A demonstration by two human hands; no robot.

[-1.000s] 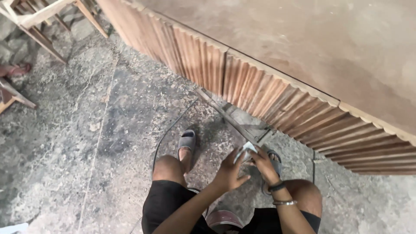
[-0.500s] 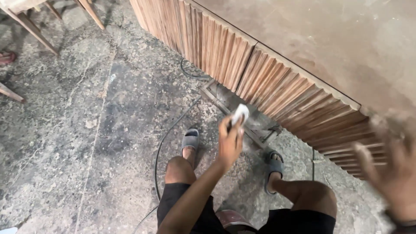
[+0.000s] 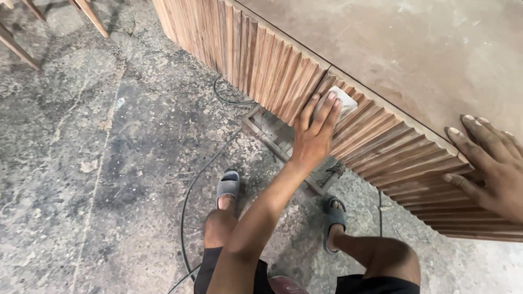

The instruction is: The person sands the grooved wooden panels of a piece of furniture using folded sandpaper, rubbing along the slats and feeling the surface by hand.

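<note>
Head view, looking down at a grey concrete floor (image 3: 98, 163): far left of the grip, pale wooden legs (image 3: 87, 13) stand at the top edge, and a thin black cable (image 3: 188, 201) curves across the floor toward the person's grey sandals (image 3: 227, 185). Just below and left of the grip, a dusty metal frame (image 3: 272, 133) lies on the floor against the furniture. The left hand (image 3: 313, 136) reaches up with fingers spread flat, its grip pressing a small pale pad of sandpaper (image 3: 344, 102) against the ribbed wooden front (image 3: 261, 62); the pad sits under the fingertips, high on the slats, just beneath the top edge. Above and right of that grip stretches the dusty brown top of the desk (image 3: 414, 49). Well apart to the right, the right hand (image 3: 490, 163) lies open on the corner of the desk, fingers draped over the edge onto the slats, holding nothing
</note>
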